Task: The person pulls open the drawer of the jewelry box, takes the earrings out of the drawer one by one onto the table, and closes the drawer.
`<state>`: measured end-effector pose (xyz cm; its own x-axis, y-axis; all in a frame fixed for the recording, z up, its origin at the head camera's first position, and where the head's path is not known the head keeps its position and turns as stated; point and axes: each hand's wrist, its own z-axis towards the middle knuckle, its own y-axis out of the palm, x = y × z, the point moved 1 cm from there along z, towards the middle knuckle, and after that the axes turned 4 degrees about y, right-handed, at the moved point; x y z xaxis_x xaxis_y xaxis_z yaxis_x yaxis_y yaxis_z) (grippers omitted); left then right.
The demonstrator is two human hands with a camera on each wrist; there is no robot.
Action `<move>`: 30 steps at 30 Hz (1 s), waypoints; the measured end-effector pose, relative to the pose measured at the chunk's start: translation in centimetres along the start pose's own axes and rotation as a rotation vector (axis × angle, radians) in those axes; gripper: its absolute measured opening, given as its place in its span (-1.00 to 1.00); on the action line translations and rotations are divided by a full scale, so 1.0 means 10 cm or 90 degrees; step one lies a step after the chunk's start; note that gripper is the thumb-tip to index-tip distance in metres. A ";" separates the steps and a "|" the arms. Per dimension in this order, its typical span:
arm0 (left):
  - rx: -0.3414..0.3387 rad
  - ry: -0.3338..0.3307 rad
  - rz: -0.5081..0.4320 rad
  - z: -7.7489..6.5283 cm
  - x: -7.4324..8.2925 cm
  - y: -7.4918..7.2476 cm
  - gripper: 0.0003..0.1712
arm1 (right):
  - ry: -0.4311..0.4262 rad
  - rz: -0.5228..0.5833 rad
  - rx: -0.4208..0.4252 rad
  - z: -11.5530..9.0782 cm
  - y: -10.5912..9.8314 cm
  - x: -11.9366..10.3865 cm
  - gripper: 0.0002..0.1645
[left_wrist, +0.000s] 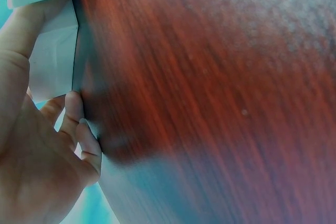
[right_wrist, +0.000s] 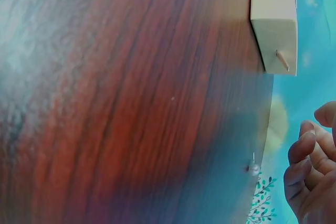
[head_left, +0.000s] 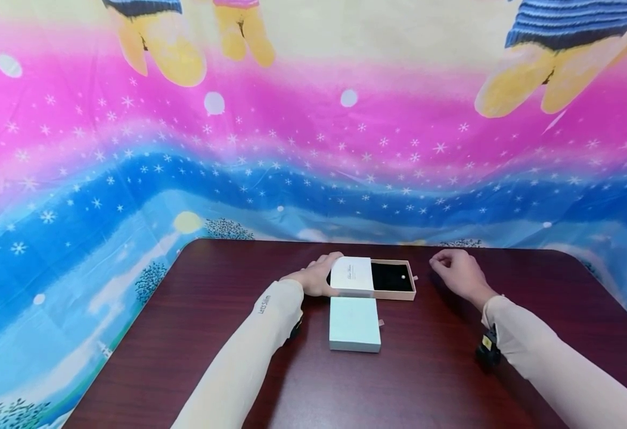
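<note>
Head view: two hands, two boxes, one drawer, one black pouch (head_left: 385,276) with one pale bead (head_left: 403,277). White box (head_left: 351,273) sits between thumb and fingers of the left hand (head_left: 317,276), at its 3 o'clock; thumb on the near side, fingers round the far side, gripping. Its drawer (head_left: 413,286), tan-rimmed, is out toward 3 o'clock, the soft-looking pouch lying in it. Mint box (head_left: 354,323), square and flat, lies at 6 o'clock of the white one. Right hand (head_left: 461,274) is at the drawer's 3 o'clock, apart, fingers loosely bent. Table (head_left: 426,369): glossy red-brown wood grain. Two cream sleeves (head_left: 244,357); wrinkled printed cloth (head_left: 292,149) toward 12. Left wrist view: smooth white box end lies at 10 o'clock, pinched between thumb and bent fingers; mint box above it at 11. Right wrist view: fingers curled at 4 o'clock, nothing visible between them; drawer apart at 1 o'clock, smooth-walled, one ribbon-like tab (right_wrist: 282,60) on its end.
</note>
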<state>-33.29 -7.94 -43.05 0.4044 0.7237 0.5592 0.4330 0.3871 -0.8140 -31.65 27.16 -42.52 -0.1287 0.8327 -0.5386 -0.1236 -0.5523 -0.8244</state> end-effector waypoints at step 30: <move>0.002 0.001 0.004 0.03 -0.04 0.04 0.10 | -0.026 0.000 -0.023 -0.09 0.09 -0.34 -0.76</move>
<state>-33.54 -7.91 -43.60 0.4089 0.7253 0.5538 0.4273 0.3841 -0.8185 -30.40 23.81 -41.60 -0.1691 0.8299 -0.5317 -0.0886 -0.5501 -0.8304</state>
